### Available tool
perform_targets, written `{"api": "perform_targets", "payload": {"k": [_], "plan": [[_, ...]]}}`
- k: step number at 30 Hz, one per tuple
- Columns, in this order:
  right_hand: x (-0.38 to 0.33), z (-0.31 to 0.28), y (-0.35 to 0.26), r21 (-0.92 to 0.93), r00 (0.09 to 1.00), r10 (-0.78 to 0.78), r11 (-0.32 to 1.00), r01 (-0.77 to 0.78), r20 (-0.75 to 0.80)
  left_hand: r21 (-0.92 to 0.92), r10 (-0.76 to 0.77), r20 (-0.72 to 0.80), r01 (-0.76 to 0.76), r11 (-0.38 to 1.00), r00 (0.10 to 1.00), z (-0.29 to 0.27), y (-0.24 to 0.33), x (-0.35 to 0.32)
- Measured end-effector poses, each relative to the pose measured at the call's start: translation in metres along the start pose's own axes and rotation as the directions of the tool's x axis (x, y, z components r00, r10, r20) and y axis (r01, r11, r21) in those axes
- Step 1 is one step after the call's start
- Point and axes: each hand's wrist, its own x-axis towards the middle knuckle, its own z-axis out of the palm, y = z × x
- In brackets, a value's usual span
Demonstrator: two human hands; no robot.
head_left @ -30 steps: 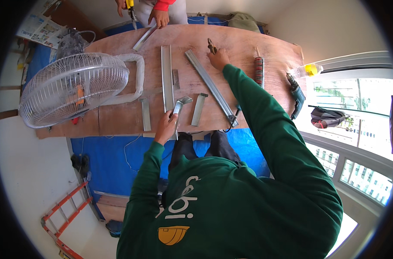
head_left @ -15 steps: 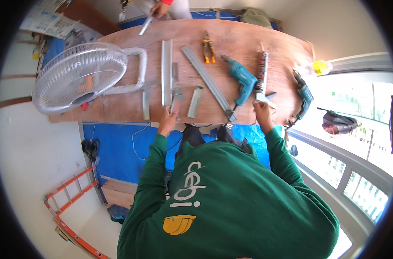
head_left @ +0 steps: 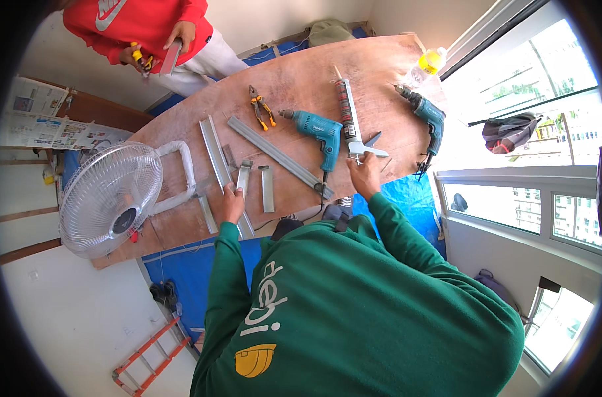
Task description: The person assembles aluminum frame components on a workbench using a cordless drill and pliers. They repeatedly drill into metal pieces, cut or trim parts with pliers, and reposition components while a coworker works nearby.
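Note:
My left hand (head_left: pixel 233 205) is closed at the near edge of the wooden tabletop, gripping a short metal channel piece (head_left: pixel 245 175). A long metal channel (head_left: pixel 214 147) slants past the same fingers, its near end sticking out below them. My right hand (head_left: pixel 365 177) has its fingers wrapped on the handle end of a caulking gun (head_left: pixel 362 149), which lies on the table with its sealant tube (head_left: pixel 346 106) pointing away from me. Two more short metal pieces (head_left: pixel 267 190) (head_left: pixel 208 214) lie beside my left hand. Between the hands rests another long metal channel (head_left: pixel 274 152).
A teal drill (head_left: pixel 319 132) lies left of the caulking gun, a second drill (head_left: pixel 428 114) right. Pliers (head_left: pixel 260 109) lie farther back. A fan (head_left: pixel 109 198) stands left, a bottle (head_left: pixel 431 63) far right. A co-worker in red (head_left: pixel 162 30) holds a metal piece and a yellow-handled tool.
The view has swung, bringing the co-worker's torso and both hands into sight. The long channel's near end now reaches past my left hand. My right hand stays at the caulking gun.

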Motion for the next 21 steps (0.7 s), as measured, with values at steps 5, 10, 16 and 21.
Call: {"api": "perform_targets", "payload": {"k": [5,10,16,21], "plan": [[0.018,-0.035,-0.006,0.001,0.919,-0.024,1.000,0.026,0.393,-0.004,0.038,0.042,-0.038,0.999,0.998,-0.011,0.005,-0.022],[0.010,0.023,-0.018,0.005,0.878,0.074,0.996,-0.086,0.473,0.177,0.113,0.006,-0.113,0.978,0.994,-0.016,0.008,-0.031],[0.019,0.098,-0.034,0.029,0.930,0.313,0.946,-0.324,0.190,0.160,0.269,-0.015,-0.264,0.951,0.963,-0.003,0.005,-0.025],[0.033,0.100,-0.051,0.275,0.825,0.462,0.789,-0.550,0.325,0.289,0.143,0.050,-0.151,0.945,0.988,0.002,0.018,-0.014]]}}
